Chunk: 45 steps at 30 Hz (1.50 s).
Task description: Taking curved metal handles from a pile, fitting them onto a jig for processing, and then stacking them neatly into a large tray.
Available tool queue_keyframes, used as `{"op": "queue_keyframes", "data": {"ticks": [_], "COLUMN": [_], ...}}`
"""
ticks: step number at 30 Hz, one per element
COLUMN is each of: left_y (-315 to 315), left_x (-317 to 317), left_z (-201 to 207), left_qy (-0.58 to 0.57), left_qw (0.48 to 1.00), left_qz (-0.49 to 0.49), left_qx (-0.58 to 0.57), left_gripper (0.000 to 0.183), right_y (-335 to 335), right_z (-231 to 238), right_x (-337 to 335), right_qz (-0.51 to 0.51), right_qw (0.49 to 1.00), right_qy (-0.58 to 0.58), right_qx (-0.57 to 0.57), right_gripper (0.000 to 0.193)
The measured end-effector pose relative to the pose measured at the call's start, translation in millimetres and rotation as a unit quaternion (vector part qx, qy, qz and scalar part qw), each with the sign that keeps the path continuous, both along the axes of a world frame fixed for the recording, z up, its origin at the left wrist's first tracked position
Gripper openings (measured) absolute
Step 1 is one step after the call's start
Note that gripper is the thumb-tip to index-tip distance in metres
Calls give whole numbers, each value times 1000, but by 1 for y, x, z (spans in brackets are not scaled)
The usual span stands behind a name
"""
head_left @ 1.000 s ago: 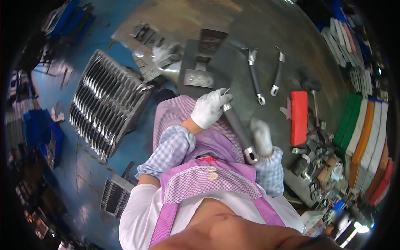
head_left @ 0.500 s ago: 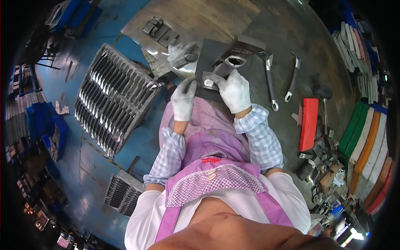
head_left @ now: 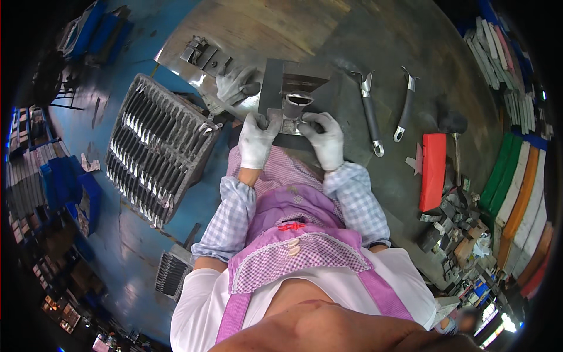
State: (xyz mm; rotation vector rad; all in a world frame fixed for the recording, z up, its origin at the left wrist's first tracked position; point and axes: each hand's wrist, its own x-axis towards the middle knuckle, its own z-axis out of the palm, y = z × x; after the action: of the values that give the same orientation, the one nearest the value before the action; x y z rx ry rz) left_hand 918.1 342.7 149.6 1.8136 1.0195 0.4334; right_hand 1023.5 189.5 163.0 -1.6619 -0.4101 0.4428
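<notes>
My left hand [head_left: 257,139], in a white glove with grey fingers, is closed at the left edge of a small metal plate [head_left: 274,119]. Across from it my right hand [head_left: 326,141], gloved the same way, has its fingers bent in a pinch at the plate's right side. What lies between those fingertips is too small to make out. Just beyond both hands, a dark hollow piece with an oval open mouth [head_left: 298,101] stands over the plate. A dark sheet [head_left: 271,81] lies beneath, with a dark block [head_left: 306,76] behind. Fingertips hide part of the plate.
Left of the bench stands a grey rack [head_left: 161,149] filled with dark-handled metal tools. Two similar hand tools [head_left: 370,114] lie on the right, near a red box [head_left: 433,171]. A spare glove [head_left: 236,84] and a metal fixture [head_left: 201,54] sit at the far left.
The oval-mouthed piece now shows farther left, between my hands. My right hand has come lower and the silver holed end it touched is no longer visible. My left hand has closed on the plate's edge.
</notes>
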Motion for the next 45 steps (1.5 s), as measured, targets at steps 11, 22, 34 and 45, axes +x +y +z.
{"op": "queue_keyframes", "data": {"ticks": [11, 22, 34, 45], "left_y": [42, 231, 228, 159], "left_x": [-66, -165, -211, -313], "left_z": [13, -66, -202, -206], "left_qy": [-84, -1, 334, 451], "left_qw": [910, 1000, 914, 859], "left_qz": [-133, 31, 46, 29], "left_qx": [-385, 4, 227, 241], "left_gripper": [61, 39, 35, 69], "right_y": [66, 23, -137, -94], "right_z": [77, 35, -10, 23], "right_x": [-49, -84, 75, 74], "right_qz": [57, 338, -35, -8], "right_qw": [973, 844, 660, 765], "right_qy": [-219, -332, -444, -308], "right_qx": [-55, -252, -604, -565], "right_gripper": [21, 30, 66, 47]}}
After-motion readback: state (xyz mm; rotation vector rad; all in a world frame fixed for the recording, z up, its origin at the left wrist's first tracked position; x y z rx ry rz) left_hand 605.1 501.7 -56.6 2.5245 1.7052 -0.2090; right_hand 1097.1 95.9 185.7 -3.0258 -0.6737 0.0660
